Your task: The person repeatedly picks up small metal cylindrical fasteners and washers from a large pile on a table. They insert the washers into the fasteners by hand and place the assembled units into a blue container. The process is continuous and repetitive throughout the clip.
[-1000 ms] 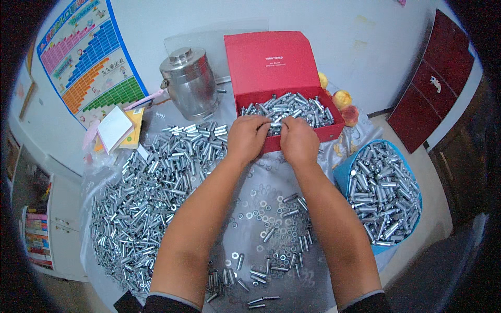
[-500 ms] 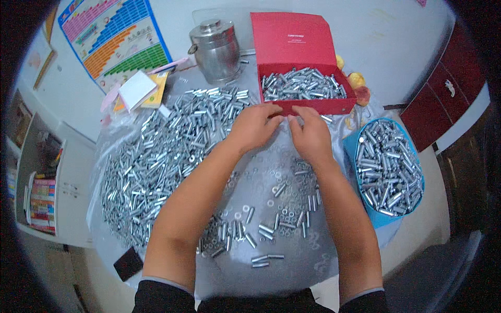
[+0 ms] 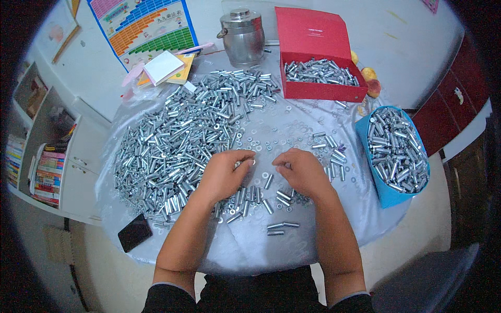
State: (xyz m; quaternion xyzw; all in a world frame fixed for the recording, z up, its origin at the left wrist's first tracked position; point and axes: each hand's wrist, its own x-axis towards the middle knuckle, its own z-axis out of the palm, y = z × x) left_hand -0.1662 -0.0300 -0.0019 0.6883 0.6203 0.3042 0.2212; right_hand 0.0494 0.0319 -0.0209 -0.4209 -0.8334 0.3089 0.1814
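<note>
Over the near middle of the table, my left hand [image 3: 225, 171] has its fingers curled and thumb close to the forefinger. A small pale ring shows right at its fingertips; whether it is gripped, I cannot tell. Facing it, my right hand [image 3: 301, 173] is bent inward with fingers and thumb drawn together, their hold hidden. Short silver metal sleeves [image 3: 283, 198] and flat washers [image 3: 265, 176] lie between and below the hands. Left of them spreads a big heap of metal sleeves and bolts [image 3: 177, 141]. Loose sleeves [image 3: 334, 151] also lie beyond my right hand.
A red open box [image 3: 323, 93] holding metal parts stands at the back, beside a steel pot [image 3: 242, 39]. At the right is a blue bin [image 3: 394, 200] full of sleeve bolts. A black phone [image 3: 134, 233] lies at the left edge; booklets [image 3: 164, 68] lie behind the heap.
Both hands have drawn back from the red box's front edge to the near middle of the table, and moved a little apart. The view has shifted too.
</note>
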